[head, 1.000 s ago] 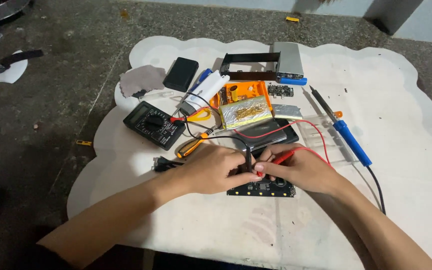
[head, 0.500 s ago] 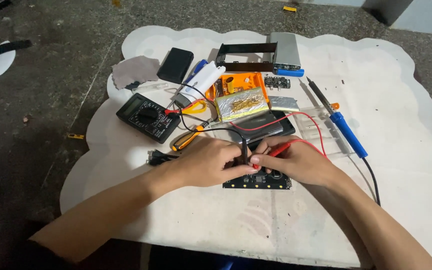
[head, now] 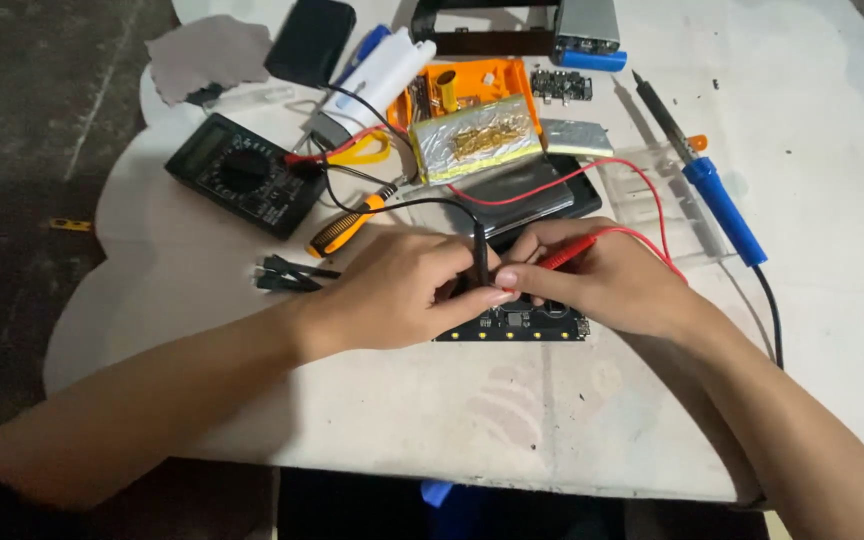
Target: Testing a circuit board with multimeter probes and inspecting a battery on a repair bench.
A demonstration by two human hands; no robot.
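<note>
My left hand (head: pixel 402 295) grips a black test probe (head: pixel 479 255), held upright with its tip down on a black circuit board (head: pixel 517 325). My right hand (head: pixel 607 280) holds a red test probe (head: pixel 567 252), laid low and pointing left onto the same board. Both hands cover most of the board; only its front edge shows. Red and black leads run back to a black multimeter (head: pixel 244 185) at the left.
The white table (head: pixel 512 410) also holds an orange-handled screwdriver (head: pixel 347 225), a blue-handled soldering iron (head: pixel 712 190), a foil-wrapped pack (head: pixel 477 135) on an orange tray, a dark phone-like slab (head: pixel 517 195), black tweezers (head: pixel 287 275), a grey cloth (head: pixel 207 50) and a white cylinder (head: pixel 382 75).
The view has come closer and lower over the table. Both hands stay on the board with the probes, in much the same pose.
</note>
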